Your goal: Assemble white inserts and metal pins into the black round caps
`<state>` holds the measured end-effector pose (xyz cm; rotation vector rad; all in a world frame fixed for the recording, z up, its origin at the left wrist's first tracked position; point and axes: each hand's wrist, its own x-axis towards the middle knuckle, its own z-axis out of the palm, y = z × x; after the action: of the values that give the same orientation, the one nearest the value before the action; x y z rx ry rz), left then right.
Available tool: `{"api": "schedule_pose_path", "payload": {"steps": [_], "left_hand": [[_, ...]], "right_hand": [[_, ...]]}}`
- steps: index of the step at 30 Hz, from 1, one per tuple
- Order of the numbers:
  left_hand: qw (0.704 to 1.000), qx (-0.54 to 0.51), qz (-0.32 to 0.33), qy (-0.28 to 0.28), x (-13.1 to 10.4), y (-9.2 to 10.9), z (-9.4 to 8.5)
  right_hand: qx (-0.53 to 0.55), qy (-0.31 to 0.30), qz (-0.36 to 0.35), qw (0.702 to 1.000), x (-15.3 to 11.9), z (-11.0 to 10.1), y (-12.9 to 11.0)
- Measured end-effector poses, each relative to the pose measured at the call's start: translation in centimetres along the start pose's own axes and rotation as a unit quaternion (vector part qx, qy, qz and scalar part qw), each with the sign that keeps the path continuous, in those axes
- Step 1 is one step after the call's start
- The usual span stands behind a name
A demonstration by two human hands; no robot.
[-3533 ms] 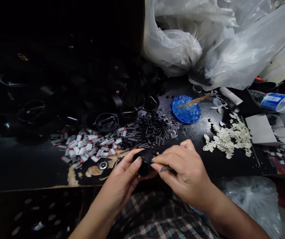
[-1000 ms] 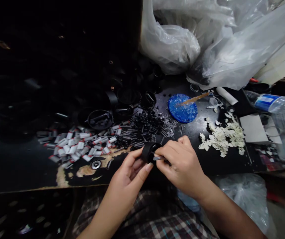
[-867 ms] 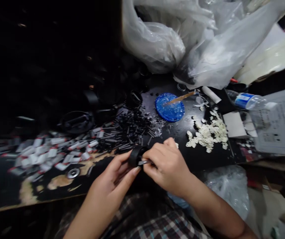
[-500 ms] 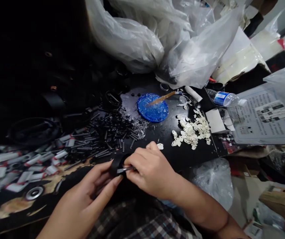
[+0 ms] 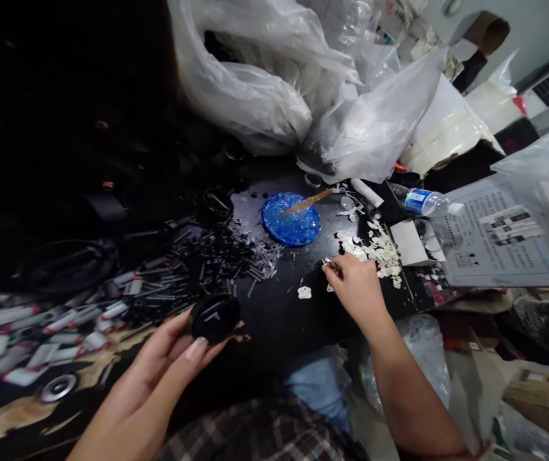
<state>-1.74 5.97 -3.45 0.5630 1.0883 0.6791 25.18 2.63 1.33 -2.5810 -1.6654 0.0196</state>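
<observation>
My left hand (image 5: 159, 365) is closed round the edge of a round black plastic housing (image 5: 215, 318), tilted so its hollow inside shows. Pinched in my right hand (image 5: 355, 286) is a small metal-tipped tool (image 5: 327, 262); its kind cannot be made out. This hand is over the near left edge of a heap of thin cream-white plates (image 5: 384, 250). One loose white plate (image 5: 304, 292) lies to its left. Left of the heap is a blue round lid (image 5: 274, 221) with clear grease, a brown-handled brush (image 5: 310, 201) resting across it.
Black springs and small pins (image 5: 217, 256) lie scattered left of the lid. White cylinders with red ends (image 5: 20, 315) and a metal ring (image 5: 58, 387) cover the left. Plastic bags (image 5: 265, 96) stand behind. A water bottle (image 5: 425, 202) and small white box (image 5: 411, 243) sit right.
My right hand has moved away from the black housing, rightward to the white plates, with the metal tool still in it. My left hand has tilted the housing, showing its inside.
</observation>
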Motion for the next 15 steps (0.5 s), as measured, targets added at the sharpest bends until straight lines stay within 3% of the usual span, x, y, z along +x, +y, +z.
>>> {"api": "schedule_pose_path", "payload": {"steps": [4, 8, 11, 15], "left_hand": [[0.992, -0.121, 0.018, -0.013, -0.8, 0.8, 1.9], [0.979, -0.183, 0.000, -0.085, -1.0, 0.9, 2.7], [0.981, -0.187, -0.006, -0.059, -0.9, 0.9, 2.2], [0.982, -0.184, 0.004, -0.032, -0.8, 1.1, 1.7]], "right_hand": [[0.144, -0.052, -0.091, 0.984, -2.0, -0.2, -5.2], [0.348, -0.137, -0.135, 0.918, -3.4, -0.1, -8.9], [0.361, -0.102, -0.119, 0.919, -3.8, 0.5, -9.9], [0.321, -0.021, -0.232, 0.918, -4.1, 1.0, -9.6]]}}
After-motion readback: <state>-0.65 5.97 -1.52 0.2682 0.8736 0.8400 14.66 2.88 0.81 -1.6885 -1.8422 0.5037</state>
